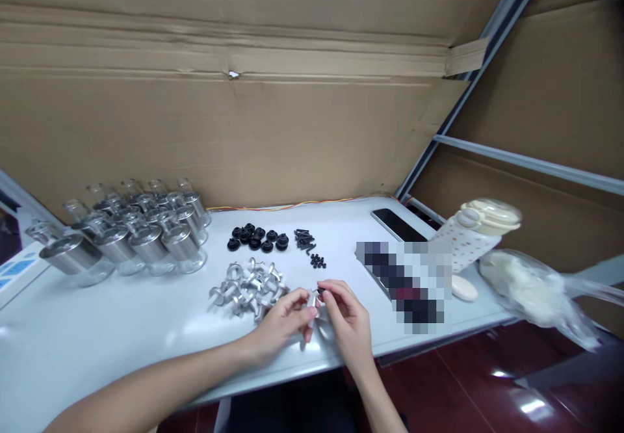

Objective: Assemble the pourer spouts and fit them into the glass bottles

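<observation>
My left hand [285, 322] is closed, pinching a silvery spout-like metal part [312, 299] above the table's front edge. My right hand [348, 316] meets it there, thumb and forefinger pinched on a small black piece [320, 290] at the part's upper end. Whether the two pieces are joined, I cannot tell. Beside my left hand lies a heap of similar silvery metal parts [251, 287]. Beyond them sit several round black stoppers [255, 243]. Short black tubes [303, 238] and tiny black caps [318, 261] lie in two small groups past my hands.
Several glass bottles with steel sleeves [146, 241] stand at the left of the white table [146, 316]. On the right are a phone [400, 225], a blurred-out flat object [407, 287], a dotted cream tumbler [468, 238], a white oval object [464, 288] and a plastic bag [524, 290]. Cardboard [219, 140] walls the back.
</observation>
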Demonstrator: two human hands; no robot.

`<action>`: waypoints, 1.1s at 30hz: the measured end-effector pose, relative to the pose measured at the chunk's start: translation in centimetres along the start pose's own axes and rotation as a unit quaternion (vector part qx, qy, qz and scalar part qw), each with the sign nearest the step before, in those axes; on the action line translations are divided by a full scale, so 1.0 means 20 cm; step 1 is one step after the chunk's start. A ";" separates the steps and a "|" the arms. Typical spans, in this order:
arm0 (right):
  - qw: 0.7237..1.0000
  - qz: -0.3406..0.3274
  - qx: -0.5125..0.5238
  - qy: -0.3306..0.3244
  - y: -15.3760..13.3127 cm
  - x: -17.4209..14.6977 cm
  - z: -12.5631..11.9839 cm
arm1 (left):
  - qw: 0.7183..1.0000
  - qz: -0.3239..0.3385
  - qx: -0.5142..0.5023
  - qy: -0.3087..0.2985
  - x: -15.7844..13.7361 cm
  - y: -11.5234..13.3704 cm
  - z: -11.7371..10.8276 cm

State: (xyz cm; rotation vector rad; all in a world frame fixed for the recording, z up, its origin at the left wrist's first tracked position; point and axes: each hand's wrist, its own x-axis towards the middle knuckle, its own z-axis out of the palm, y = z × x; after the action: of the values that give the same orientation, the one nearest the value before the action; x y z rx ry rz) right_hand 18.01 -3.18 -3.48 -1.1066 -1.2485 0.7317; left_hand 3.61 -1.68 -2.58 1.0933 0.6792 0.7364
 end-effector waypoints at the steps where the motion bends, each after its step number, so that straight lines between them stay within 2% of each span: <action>1: 1.000 -0.006 -0.007 0.003 0.00 0.00 0.00 | 1.000 -0.002 -0.004 0.000 0.00 0.00 0.00; 7: 0.999 -0.019 -0.026 -0.001 -0.02 -0.01 -0.01 | 1.000 0.002 0.000 -0.005 0.00 0.00 0.00; 13: 0.997 0.050 0.047 0.024 -0.01 -0.01 0.00 | 1.000 0.002 0.004 -0.001 0.00 0.00 -0.01; 17: 0.999 0.023 0.039 -0.009 0.01 -0.02 0.00 | 1.000 0.007 -0.007 0.002 0.00 -0.02 -0.01; 21: 0.997 -0.025 0.025 -0.063 0.01 -0.02 -0.02 | 0.999 0.033 0.017 -0.004 -0.01 0.00 0.00; 23: 0.995 -0.027 0.038 -0.086 0.01 -0.01 -0.02 | 0.999 0.042 0.029 -0.008 -0.02 0.02 0.00; 27: 0.992 0.029 0.046 -0.109 0.00 -0.01 -0.01 | 1.000 0.024 0.001 -0.004 -0.02 0.02 0.01; 30: 0.991 0.075 0.044 -0.104 0.00 -0.01 -0.01 | 0.999 0.001 -0.035 -0.017 -0.01 0.00 0.01; 33: 0.991 0.088 0.039 -0.092 0.01 -0.01 0.00 | 0.999 -0.012 -0.034 -0.023 -0.01 -0.02 0.01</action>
State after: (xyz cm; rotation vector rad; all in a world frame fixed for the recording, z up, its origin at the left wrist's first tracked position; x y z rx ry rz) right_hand 17.97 -3.37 -3.73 -1.1151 -1.2750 1.0271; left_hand 3.67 -1.97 -2.85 1.0350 0.6226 0.7080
